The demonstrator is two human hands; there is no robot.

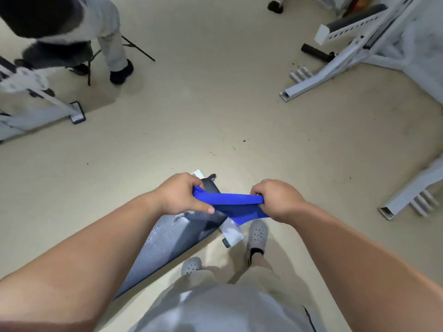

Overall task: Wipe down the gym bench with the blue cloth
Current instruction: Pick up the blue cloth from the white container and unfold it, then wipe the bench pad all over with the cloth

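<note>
The person stands right over the bench (167,243), and the cloth (231,203) hangs in the air just above its far end, pulled taut between both hands. The left hand (182,196) has its fingers curled round one end with the thumb laid along the lower edge. The right hand (278,201) bunches the other end in curled fingers, and a loose fold drops below that fist. No wiping has begun, as I read it; this looks like readying the cloth. To do it well, I would fold the cloth into a flat pad that fills one palm, so no corner drags. Then I would set it on the pad at one end and work along the length in overlapping strokes, edges included. The bench itself is a long, dark grey, ribbed cushion, narrowing toward its far end, with a white frame part (233,233) showing beneath on the right side. Pale patches sit partway along its top; whether they are smears or glare I cannot tell, so they deserve a firmer pass. Well beyond the bench, to its left, someone (72,27) sits on a chair.
</note>
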